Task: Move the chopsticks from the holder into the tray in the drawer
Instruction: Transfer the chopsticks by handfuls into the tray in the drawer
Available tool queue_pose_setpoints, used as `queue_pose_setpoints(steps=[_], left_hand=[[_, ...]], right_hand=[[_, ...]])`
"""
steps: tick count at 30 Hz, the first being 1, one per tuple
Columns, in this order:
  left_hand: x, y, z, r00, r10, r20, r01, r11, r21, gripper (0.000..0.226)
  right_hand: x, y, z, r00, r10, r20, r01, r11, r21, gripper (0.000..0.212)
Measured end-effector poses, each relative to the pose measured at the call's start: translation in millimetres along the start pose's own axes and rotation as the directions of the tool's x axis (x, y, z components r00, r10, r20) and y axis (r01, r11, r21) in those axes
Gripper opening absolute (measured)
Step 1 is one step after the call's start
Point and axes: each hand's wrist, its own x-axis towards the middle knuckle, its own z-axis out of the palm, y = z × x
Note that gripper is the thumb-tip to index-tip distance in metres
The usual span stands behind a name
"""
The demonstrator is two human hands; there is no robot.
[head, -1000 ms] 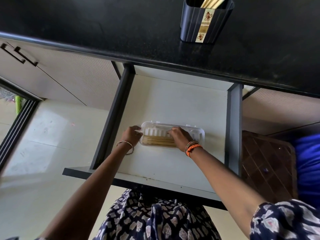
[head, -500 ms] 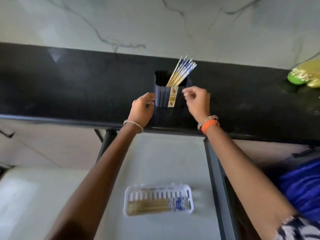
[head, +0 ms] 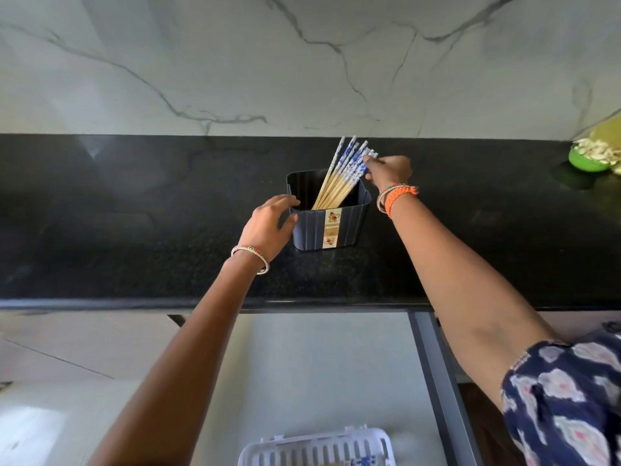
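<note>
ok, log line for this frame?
phase: reach | right hand: fingertips at chopsticks tops | left hand: steadying holder | tray: in drawer

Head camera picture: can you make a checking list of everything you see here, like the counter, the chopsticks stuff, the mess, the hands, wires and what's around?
Surface: black counter, speckled, glossy.
Job's things: chopsticks lean in the dark holder; white tray in the open drawer, partly cut off.
Clutter: green bowl at far right.
Grippers: left hand touches the holder's side; right hand pinches the chopstick tops.
Cables: nothing seen.
Surroundings: marble wall; cabinet fronts below.
</note>
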Motion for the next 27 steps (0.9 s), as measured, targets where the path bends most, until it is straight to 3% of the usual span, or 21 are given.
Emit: queue_pose_setpoints(steps=[5,11,14,18,22,27], left_hand=[[-1,4,3,1.0,-0.031,-0.007,0.03,0.999,-0.019,0.034],[-3,21,-4,0.998,-0.058,-0.029,0.057,0.998,-0.022,0.037],[-12,37,-10,0.997,-0.069,-0.029,0.066,0.995,-0.081,0.039],[-50,58,-11,0.985,-0.134,-0.104,0.101,0.955,-0.277,0.042],[-141,52,15,0.899,-0.385,-0.209,0.267,0.86,-0.434,0.041],[-259,13,44,0.722,-0.676,-0.147,0.59,0.712,-0.38,0.04]], right_hand=[[-3,-9,-6,1.0,0.021,-0.003,-0.02,0.998,0.053,0.029],[-15,-46,-48,1.0,-0.011,-0.009,0.013,0.955,0.296,0.023],[-29,-69,-88,0.998,-0.028,-0.064,0.053,0.896,0.44,0.014],[-83,-58,-134,0.992,0.056,-0.116,0.041,0.719,0.694,0.023],[-156,14,-146,0.96,0.269,-0.083,-0.096,0.588,0.803,0.02],[-247,133,-141,0.837,0.545,0.049,-0.38,0.514,0.769,0.022]])
